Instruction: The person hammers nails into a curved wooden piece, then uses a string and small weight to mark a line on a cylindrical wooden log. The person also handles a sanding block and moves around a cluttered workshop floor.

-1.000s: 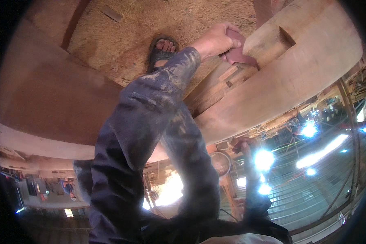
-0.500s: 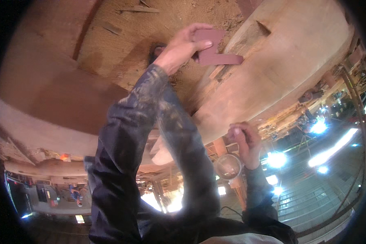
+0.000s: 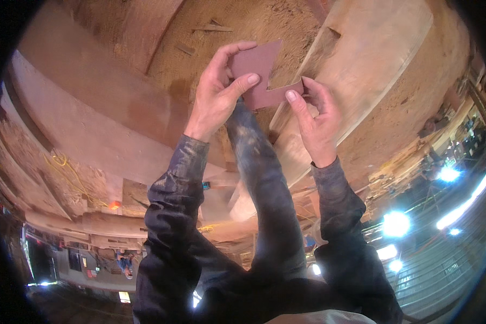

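A reddish-brown sheet of sandpaper (image 3: 260, 58) is held up in front of me, over the dusty floor. A strip along its lower edge is partly separated and sticks out to the right, leaving an L-like shape. My left hand (image 3: 213, 89) grips the wide part at its left side, thumb on the near face and fingers behind. Between thumb and fingers, my right hand (image 3: 319, 116) pinches the strip's free end. Both hands are bare, and dust marks the dark sleeves.
A large curved wooden piece (image 3: 370, 67) lies to the right, another broad curved one (image 3: 113, 102) to the left. Sawdust and wood scraps cover the floor (image 3: 243, 19) between them. A yellow cord (image 3: 73, 175) lies at the left; a person (image 3: 125, 264) is far off at the lower left.
My right hand has come up from low on the right and taken hold of the strip's end. My left hand has moved left and slightly down with the sandpaper.
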Demonstrator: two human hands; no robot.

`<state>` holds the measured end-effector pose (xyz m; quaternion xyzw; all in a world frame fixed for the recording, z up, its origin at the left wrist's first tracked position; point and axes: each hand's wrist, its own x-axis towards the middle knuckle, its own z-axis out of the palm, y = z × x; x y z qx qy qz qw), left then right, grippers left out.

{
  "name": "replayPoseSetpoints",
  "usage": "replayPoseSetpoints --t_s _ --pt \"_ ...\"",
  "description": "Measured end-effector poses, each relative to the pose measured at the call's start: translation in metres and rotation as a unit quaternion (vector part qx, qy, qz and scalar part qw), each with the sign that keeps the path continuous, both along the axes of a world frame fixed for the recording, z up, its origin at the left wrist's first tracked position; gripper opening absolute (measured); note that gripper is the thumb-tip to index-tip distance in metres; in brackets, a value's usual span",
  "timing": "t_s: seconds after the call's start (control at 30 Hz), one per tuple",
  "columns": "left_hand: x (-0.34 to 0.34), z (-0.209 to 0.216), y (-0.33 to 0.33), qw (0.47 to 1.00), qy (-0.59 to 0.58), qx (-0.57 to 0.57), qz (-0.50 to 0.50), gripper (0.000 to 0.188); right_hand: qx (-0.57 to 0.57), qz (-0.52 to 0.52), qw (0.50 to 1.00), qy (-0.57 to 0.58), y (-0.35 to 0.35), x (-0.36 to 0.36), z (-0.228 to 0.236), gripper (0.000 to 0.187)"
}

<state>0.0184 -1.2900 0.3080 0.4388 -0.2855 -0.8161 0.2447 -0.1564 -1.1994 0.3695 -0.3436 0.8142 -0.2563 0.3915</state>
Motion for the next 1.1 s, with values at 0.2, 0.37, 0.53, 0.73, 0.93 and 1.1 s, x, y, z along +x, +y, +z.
replayPoseSetpoints --t_s 0.2,0.37,0.53,0.73,0.93,1.1 --pt "0.006 -0.021 0.02 1.0 -0.006 0.012 0.017 0.052 0.071 -0.02 0.993 -0.089 0.002 0.015 -0.002 0.032" --pt "0.009 -0.029 0.035 0.992 0.003 0.115 0.052 0.052 0.085 -0.12 0.954 -0.262 -0.001 0.015 -0.005 0.03" --pt "0.006 -0.036 0.05 0.969 0.063 0.238 0.028 0.04 0.097 -0.133 0.962 -0.219 0.001 0.015 -0.011 0.03" --pt "-0.018 -0.046 0.058 0.958 0.036 0.282 0.027 0.024 0.116 -0.187 0.957 -0.189 0.015 0.003 -0.034 0.031" --pt "-0.059 -0.081 0.071 0.945 0.017 0.325 0.042 0.02 0.212 -0.228 0.92 -0.236 0.024 -0.033 -0.054 0.041" --pt "-0.101 -0.103 0.066 0.94 -0.08 0.324 0.069 0.02 0.276 -0.129 0.935 -0.18 0.025 -0.059 -0.035 0.04"
